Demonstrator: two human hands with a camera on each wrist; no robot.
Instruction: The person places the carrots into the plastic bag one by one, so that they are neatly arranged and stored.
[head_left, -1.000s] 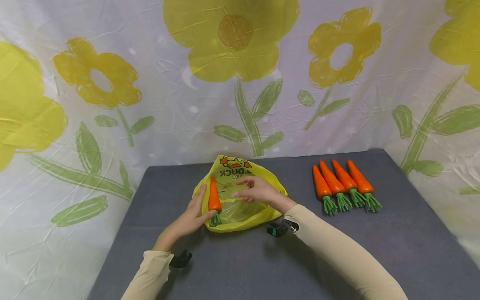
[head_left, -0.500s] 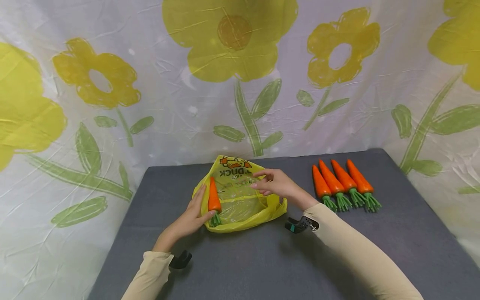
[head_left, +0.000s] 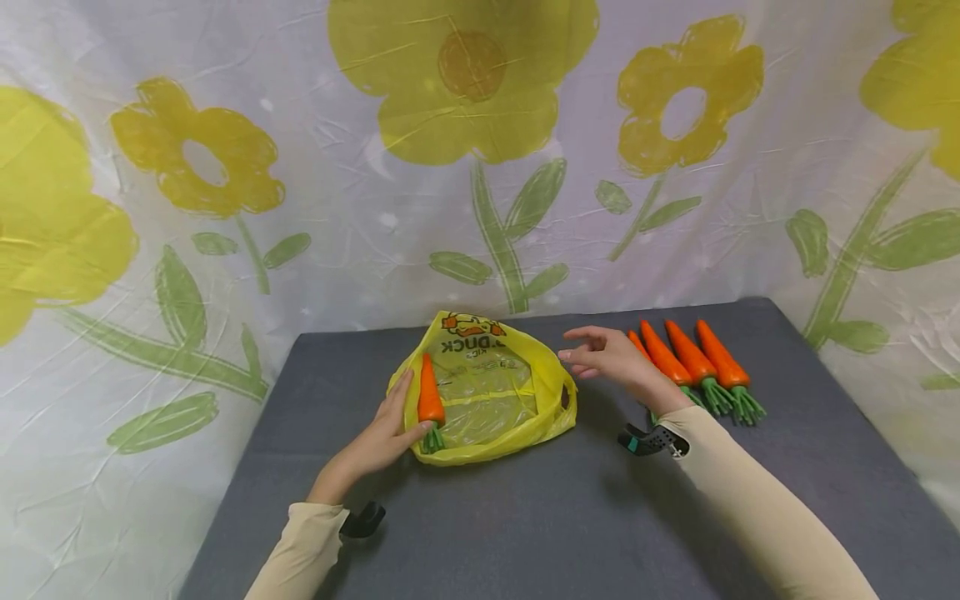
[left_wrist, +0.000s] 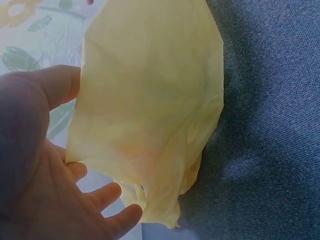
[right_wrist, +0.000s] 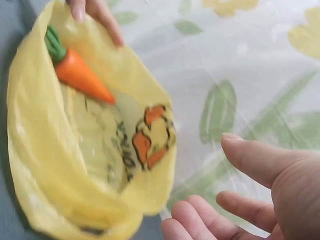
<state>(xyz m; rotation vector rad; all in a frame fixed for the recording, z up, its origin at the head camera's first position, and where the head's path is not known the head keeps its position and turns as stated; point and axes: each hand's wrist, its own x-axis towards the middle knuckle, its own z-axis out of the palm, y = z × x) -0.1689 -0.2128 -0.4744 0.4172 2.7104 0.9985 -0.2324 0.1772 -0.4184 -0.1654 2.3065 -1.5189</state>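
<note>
A yellow plastic bag with a printed duck lies on its side, its mouth spread open. Inside it, along the left wall, is one orange carrot with a green top. My left hand holds the bag's left rim, thumb toward the inside near the carrot's top; in the left wrist view the bag wall covers part of the thumb. Between the bag and a row of several carrots is my right hand, loosely bent fingers holding nothing. It hides part of the leftmost carrots.
A dark grey cloth covers the table. Behind and beside it hangs a pale curtain with yellow flowers. The bag's handle loop sticks out on its right side. Each wrist wears a black strap.
My right hand has moved right, out from over the bag's mouth, to the left end of the carrot row. The left hand and the carrot in the bag have stayed put.
</note>
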